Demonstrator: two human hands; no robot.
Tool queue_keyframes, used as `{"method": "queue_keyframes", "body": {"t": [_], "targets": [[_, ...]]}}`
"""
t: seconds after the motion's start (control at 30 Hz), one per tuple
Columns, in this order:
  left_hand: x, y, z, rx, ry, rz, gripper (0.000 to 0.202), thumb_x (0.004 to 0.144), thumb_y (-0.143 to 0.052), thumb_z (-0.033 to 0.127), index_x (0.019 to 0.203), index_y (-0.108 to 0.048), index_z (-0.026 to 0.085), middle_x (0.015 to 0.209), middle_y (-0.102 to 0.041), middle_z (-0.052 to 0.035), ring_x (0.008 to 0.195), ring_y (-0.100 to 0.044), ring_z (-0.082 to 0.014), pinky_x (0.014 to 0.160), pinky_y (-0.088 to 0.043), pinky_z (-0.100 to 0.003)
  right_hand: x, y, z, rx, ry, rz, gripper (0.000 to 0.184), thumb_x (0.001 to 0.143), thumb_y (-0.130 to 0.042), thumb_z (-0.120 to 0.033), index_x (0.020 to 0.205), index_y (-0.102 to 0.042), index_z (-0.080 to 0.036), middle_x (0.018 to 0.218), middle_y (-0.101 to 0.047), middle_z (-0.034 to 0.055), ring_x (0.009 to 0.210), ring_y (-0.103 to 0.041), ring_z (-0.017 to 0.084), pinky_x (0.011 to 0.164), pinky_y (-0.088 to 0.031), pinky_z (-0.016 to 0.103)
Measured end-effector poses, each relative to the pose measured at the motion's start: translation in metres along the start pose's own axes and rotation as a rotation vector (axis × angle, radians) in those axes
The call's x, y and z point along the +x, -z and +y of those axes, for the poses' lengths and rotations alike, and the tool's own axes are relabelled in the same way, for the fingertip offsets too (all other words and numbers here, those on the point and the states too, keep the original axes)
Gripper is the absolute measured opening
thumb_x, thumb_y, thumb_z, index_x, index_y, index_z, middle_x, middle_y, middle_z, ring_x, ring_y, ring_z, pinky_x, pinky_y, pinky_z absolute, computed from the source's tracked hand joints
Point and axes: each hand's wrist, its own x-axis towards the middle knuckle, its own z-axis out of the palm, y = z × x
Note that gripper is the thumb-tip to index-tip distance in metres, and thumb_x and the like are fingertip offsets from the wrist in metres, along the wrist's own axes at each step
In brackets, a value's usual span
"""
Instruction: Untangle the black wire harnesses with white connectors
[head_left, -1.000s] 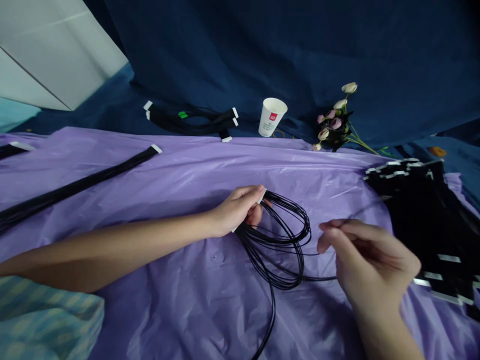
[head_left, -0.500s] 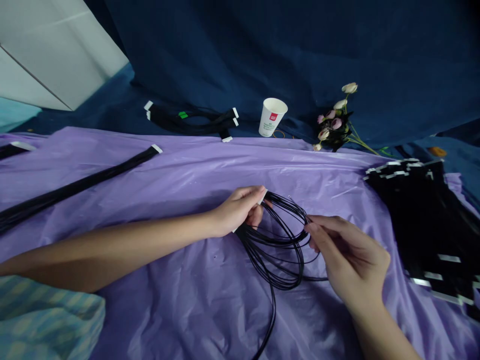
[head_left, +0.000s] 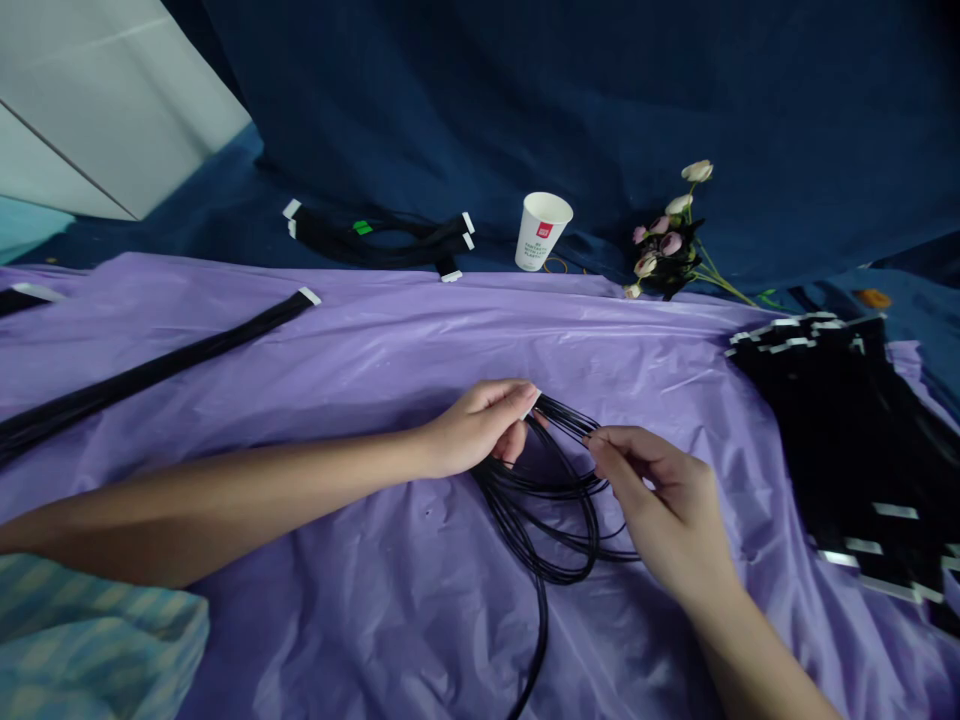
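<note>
1. Our left hand (head_left: 487, 425) is closed, its thumb pressing one white connector (head_left: 531, 404).
2. Between and below both hands, black wires (head_left: 551, 490) make loops.
3. Our right hand (head_left: 664, 505) has fingertips nearly together, pinching some upper wires.
4. As we judge, this upper group is gathered and straighter; the lower loops remain slack and unsorted.
5. We cannot see under the left fingers; one wire tail below the hands is cut off by the bottom edge.

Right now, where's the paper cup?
In the head view, the paper cup stands just right of centre, beyond the purple sheet, between a black cable bundle and the flowers.
</note>
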Motion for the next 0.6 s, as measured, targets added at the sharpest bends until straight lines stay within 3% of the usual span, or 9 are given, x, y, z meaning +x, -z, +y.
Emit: {"method": "queue_keyframes", "body": {"t": [0.27,0.43,0.5,0.6], "targets": [[-0.0003,0.0000,0.0002,0.022,-0.005,0.001,0.045,0.095,-0.036,0.053,0.084,-0.057,0.015,0.047,-0.050,0.0038,0.042,-0.044,-0.0075,0.044,-0.035,-0.018,-0.0016,-0.0043,0.0024,-0.065,0.082,0.019,0.017,0.089,-0.055,-0.030,0.087,-0.068,-0.020,0.068,-0.060,0.0008,0.058,-0.050,0.013,0.044,-0.036,0.020],[0.0004,0.0003,-0.0009,0.005,-0.001,0.004,0.043,0.096,-0.037,0.051,0.083,-0.056,0.015,0.047,-0.051,0.0036,0.042,-0.043,-0.0071,0.044,-0.034,-0.018,-0.0017,-0.0045,0.0011,-0.052,0.109,0.042,0.014,0.090,-0.055,-0.028,0.085,-0.065,-0.020,0.069,-0.060,0.0005,0.059,-0.050,0.012,0.050,-0.040,0.020],[0.0008,0.0000,-0.0006,-0.018,0.009,0.012,0.043,0.096,-0.037,0.051,0.081,-0.056,0.015,0.046,-0.050,0.0037,0.041,-0.043,-0.0071,0.044,-0.033,-0.018,-0.0003,-0.0032,-0.0003,0.089,0.061,0.078,0.013,0.091,-0.056,-0.029,0.084,-0.062,-0.020,0.066,-0.058,-0.0008,0.058,-0.050,0.010,0.054,-0.042,0.020],[0.0013,-0.0005,0.0008,-0.054,0.018,0.039,0.042,0.096,-0.038,0.050,0.081,-0.055,0.015,0.045,-0.049,0.0037,0.040,-0.042,-0.0073,0.043,-0.032,-0.018,0.0051,0.0026,-0.0008,0.526,-0.047,0.096,0.009,0.090,-0.058,-0.030,0.087,-0.060,-0.022,0.062,-0.054,-0.0037,0.055,-0.052,0.010,0.057,-0.045,0.022]]}}
